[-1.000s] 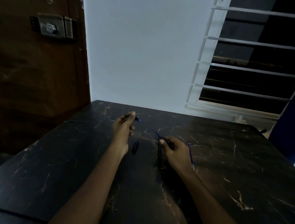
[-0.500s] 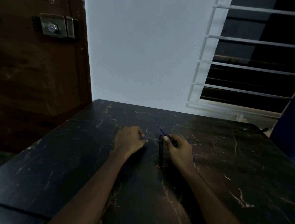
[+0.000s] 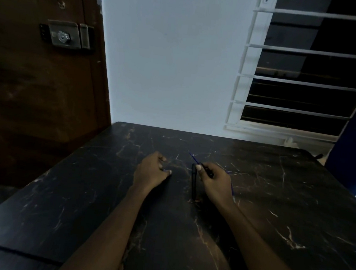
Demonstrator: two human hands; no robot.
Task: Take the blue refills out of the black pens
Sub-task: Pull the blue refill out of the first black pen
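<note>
While both forearms reach in from 6 o'clock, the scene reads as follows.

Table (image 3: 274, 208): dark marbled top with pale veins; fills the lower half of the head view.

Left hand (image 3: 151, 171): rests knuckles-up on the table, just at 9 o'clock of centre. Fingers curled into a loose fist, thumb tip toward 3 o'clock. A faint blue glint shows at the fingertips; what is pinched, if anything, cannot be determined in the dim light.

Right hand (image 3: 216, 181): at 3 o'clock of the left hand, apart from it. Thumb and forefinger are pressed together on a short black pen part (image 3: 207, 172).

Blue refill (image 3: 193, 157): thin blue rod projecting from the right-hand pinch toward 11 o'clock, tip raised off the table. Whether it is fully clear of the black part cannot be determined.

Second blue refill (image 3: 232, 188): thin blue line at the 3 o'clock edge of the right hand, running toward 5 o'clock; mostly hidden by the hand.

Black pen barrel (image 3: 194, 183): lies flat on the table between the two hands, just beside the right thumb, long axis 12 to 6 o'clock.

Wooden door (image 3: 36, 90): at 10 o'clock, with a metal lock (image 3: 64, 35).

Wall (image 3: 172, 69): pale, at 12 o'clock.

Barred window (image 3: 306, 81): at 2 o'clock, white frame, dark beyond.
</note>
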